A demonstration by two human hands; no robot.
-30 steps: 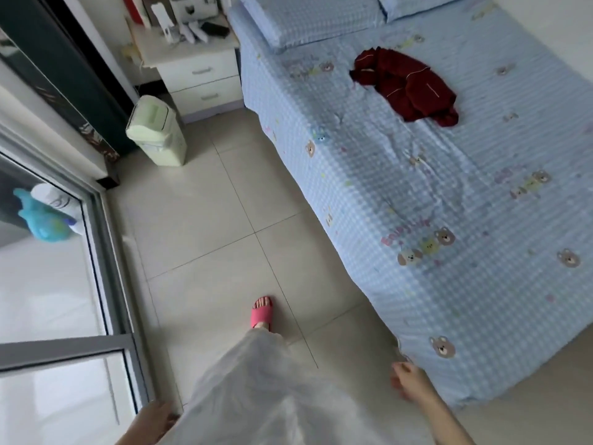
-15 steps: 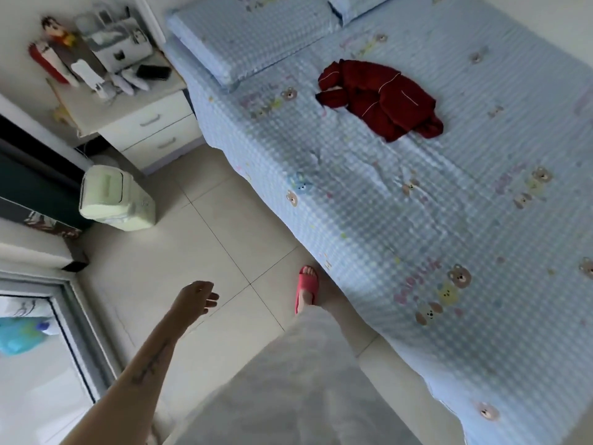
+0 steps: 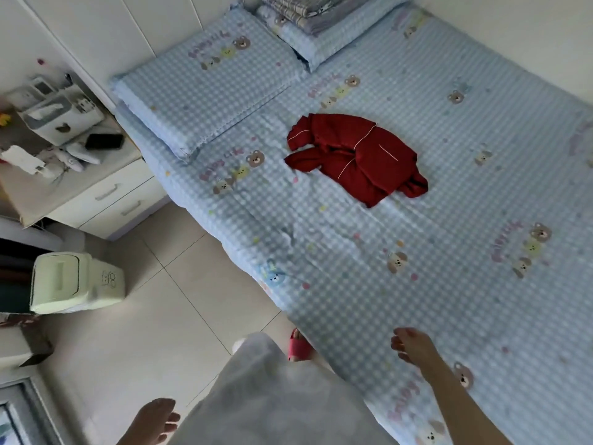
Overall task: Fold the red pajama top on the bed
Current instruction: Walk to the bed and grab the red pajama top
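Left hand [image 3: 154, 422]: low beside the bed's near edge, over the floor, fingers loosely apart, empty.
Red pajama top [image 3: 356, 155]: crumpled mid-bed [image 3: 481, 300], just right of the pillow [image 3: 205, 91].
Handling: likely light, soft, limp; best pinched at shoulders or hem.
Right hand [image 3: 414, 346]: over the near edge, fingers spread, empty, well apart from the top.

Right hand [image 3: 414, 346] extended forward, fingers loosely spread, empty. Left hand [image 3: 154, 422] low at side, relaxed, empty.
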